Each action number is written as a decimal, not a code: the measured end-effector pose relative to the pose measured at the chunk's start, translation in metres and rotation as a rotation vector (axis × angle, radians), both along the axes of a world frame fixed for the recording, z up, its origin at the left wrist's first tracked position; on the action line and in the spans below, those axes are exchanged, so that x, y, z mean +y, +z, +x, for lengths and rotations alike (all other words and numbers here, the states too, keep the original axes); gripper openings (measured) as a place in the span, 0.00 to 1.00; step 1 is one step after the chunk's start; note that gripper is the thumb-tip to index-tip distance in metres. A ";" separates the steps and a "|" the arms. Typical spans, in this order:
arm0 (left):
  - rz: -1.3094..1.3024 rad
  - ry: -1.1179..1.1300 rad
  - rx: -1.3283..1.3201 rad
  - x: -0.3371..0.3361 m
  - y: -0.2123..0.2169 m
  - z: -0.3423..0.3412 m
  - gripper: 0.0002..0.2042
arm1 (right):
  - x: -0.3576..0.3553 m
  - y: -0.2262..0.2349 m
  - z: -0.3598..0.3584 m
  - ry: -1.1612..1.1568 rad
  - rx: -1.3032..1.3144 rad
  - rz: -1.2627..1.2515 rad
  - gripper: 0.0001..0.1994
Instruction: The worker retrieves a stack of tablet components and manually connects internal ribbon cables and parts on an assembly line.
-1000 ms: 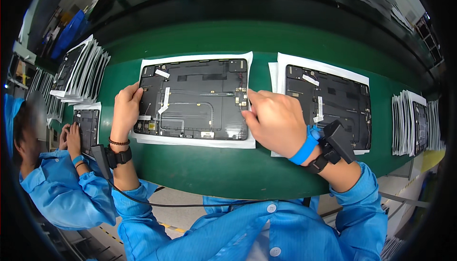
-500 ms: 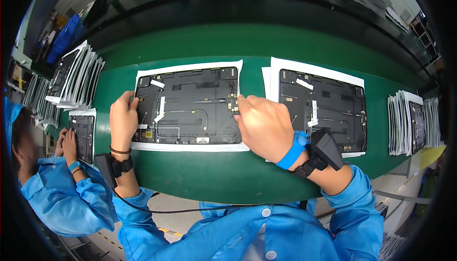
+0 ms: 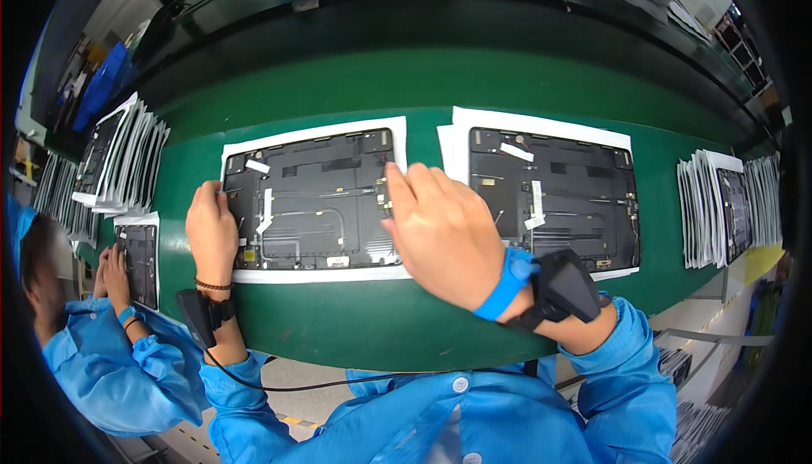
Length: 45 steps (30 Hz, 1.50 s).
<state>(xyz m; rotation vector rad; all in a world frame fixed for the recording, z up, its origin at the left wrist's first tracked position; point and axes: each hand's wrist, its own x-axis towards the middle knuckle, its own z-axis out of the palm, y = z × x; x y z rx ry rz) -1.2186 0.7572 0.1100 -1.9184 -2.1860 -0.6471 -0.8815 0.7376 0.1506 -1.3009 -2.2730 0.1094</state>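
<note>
A dark open tablet shell [image 3: 313, 202] lies on a white sheet [image 3: 254, 274] on the green belt [image 3: 364, 329], right in front of me. My left hand [image 3: 211, 231] rests flat on its left edge, fingers together. My right hand [image 3: 440, 227] covers the shell's right edge, with a fingertip pressed near the upper right corner. I cannot see anything held in either hand. A second dark shell [image 3: 554, 197] on its own white sheet lies just to the right, untouched.
Stacks of sheeted shells stand at the far left [image 3: 118, 155] and far right [image 3: 727, 206]. A co-worker in blue [image 3: 93, 354] at my left presses both hands on another shell [image 3: 139, 252]. The belt's near edge curves below my wrists.
The belt has carried both shells leftward and my hands followed. My right hand has slid along the right edge, its finger now near the upper corner.
</note>
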 end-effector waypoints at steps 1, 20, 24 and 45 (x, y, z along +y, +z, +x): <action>-0.014 0.010 0.011 -0.001 -0.001 -0.001 0.07 | -0.004 0.022 0.004 0.016 0.050 0.004 0.19; 0.020 0.061 -0.010 0.000 -0.008 -0.011 0.09 | -0.014 0.030 0.108 0.144 0.229 -0.418 0.04; 0.058 0.049 -0.041 -0.002 -0.009 -0.015 0.09 | -0.012 0.028 0.103 0.168 0.255 -0.417 0.04; 0.522 -0.225 -0.728 -0.016 -0.002 -0.033 0.11 | 0.035 0.016 0.022 0.136 0.365 -0.441 0.21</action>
